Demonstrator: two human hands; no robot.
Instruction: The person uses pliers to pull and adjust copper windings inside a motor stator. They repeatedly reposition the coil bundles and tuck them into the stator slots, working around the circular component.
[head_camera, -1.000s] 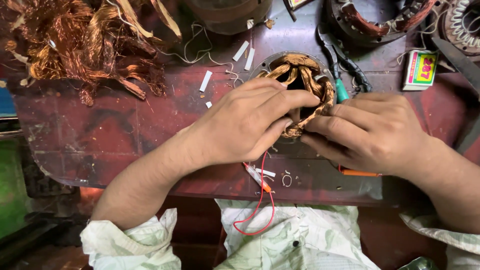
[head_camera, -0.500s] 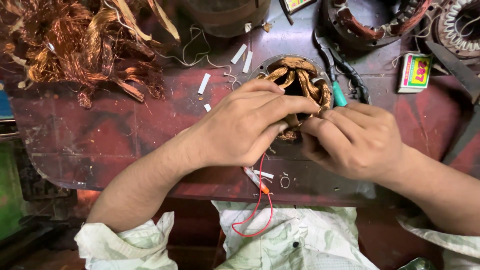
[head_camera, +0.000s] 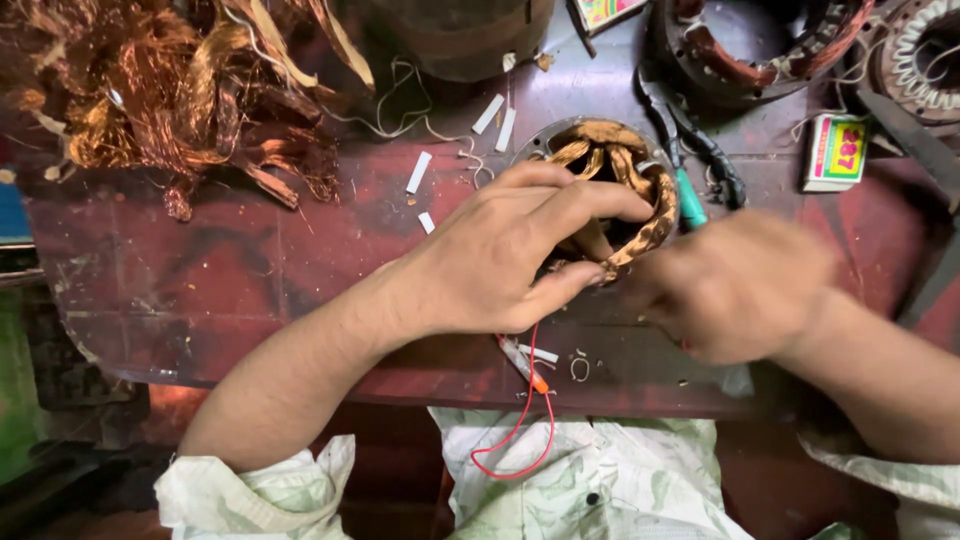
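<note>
Copper windings, glossy and looped, fill a round metal stator (head_camera: 610, 190) standing on the worn red surface (head_camera: 250, 270), at about one o'clock from the left hand (head_camera: 510, 260). That hand curls over the stator's near rim, thumb and fingers pinching a coil bundle. The right hand (head_camera: 735, 285), at four o'clock from the stator, is blurred; whether it grips anything cannot be told. A thin red wire (head_camera: 525, 420) hangs below the left hand. A tangled heap of scrap copper wire (head_camera: 170, 100) lies at ten o'clock, cut off by the frame. White paper strips (head_camera: 418, 172) lie scattered between. Green-handled pliers (head_camera: 690, 170) touch the stator's right side.
</note>
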